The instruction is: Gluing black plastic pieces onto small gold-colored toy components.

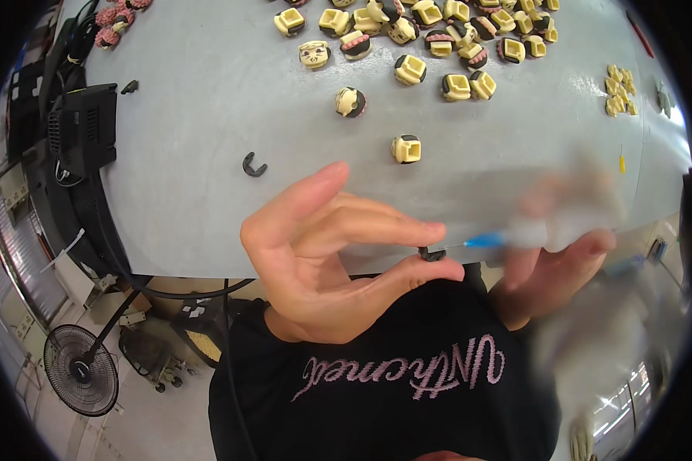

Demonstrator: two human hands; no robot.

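Between the thumb and fingertips of my left hand (323,257) is a small black plastic piece (433,255), pinched just over the table's near edge. My right hand (550,273) is wrapped round a whitish squeeze bottle (550,233), smeared by motion. The bottle's blue needle tip (483,240) points left, its thin needle at or very near the black piece; contact I cannot tell. A curved black part (254,164) lies on the table beyond my left hand. Farther off sits one cream and black toy head (406,149), a square hollow showing in it.
Many similar toy heads (410,70) are scattered along the far side of the grey table (192,207). Small yellow pieces (620,91) lie at the right, with a yellow-handled tool (622,163) nearer. A black device (83,131) stands at the left edge, and a fan (81,370) on the floor.
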